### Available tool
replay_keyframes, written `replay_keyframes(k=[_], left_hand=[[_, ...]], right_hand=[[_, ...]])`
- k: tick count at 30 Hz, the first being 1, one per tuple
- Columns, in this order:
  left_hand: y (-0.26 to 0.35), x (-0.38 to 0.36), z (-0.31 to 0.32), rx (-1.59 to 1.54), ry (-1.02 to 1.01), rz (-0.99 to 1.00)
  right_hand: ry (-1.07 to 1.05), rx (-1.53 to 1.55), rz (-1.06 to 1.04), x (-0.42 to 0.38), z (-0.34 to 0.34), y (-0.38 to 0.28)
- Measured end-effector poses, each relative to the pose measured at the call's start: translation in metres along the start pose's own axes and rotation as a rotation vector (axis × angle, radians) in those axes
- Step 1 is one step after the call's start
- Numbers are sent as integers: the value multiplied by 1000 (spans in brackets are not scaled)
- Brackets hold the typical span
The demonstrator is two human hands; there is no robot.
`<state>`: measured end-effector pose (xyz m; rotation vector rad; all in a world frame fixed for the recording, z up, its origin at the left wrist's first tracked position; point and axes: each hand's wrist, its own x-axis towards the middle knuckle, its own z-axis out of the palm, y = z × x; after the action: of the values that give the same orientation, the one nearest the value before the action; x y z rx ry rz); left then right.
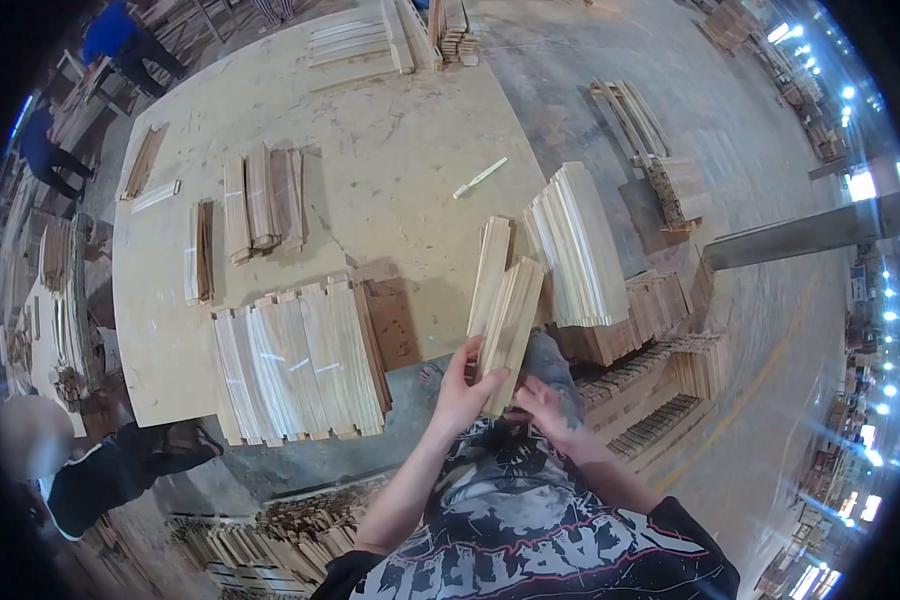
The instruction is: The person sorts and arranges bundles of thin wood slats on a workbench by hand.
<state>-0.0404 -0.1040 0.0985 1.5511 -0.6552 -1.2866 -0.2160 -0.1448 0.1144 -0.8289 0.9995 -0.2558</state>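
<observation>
My left hand is closed around the lower part of a grooved wooden board, tilted up in front of me, thumb across its face. Close to the board's bottom end is my right hand, its fingers apart and partly hidden behind the wood. A second wooden piece shows just behind the held board, at the table's near edge. To the right of both stands a tight stack of pale boards.
Another board stack sits at the near left of the large table. Farther back lie smaller bundles and a pale, thin tool. A metal beam juts in at right. People work at far left; one person is nearer.
</observation>
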Motion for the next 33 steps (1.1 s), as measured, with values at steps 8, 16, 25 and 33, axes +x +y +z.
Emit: replay_keyframes(k=[8,16,25,33], left_hand=[[27,-38,-14,517,293,518],[11,-24,-47,-90,239,59],[-41,-10,-56,-605,371,-51],[-41,3,-34,581,666,321]], right_hand=[[162,304,-2,66,44,-34],[62,192,-19,70,43,-19],[-177,241,-90,63,19,-26],[-179,236,-109,64,7,-27]])
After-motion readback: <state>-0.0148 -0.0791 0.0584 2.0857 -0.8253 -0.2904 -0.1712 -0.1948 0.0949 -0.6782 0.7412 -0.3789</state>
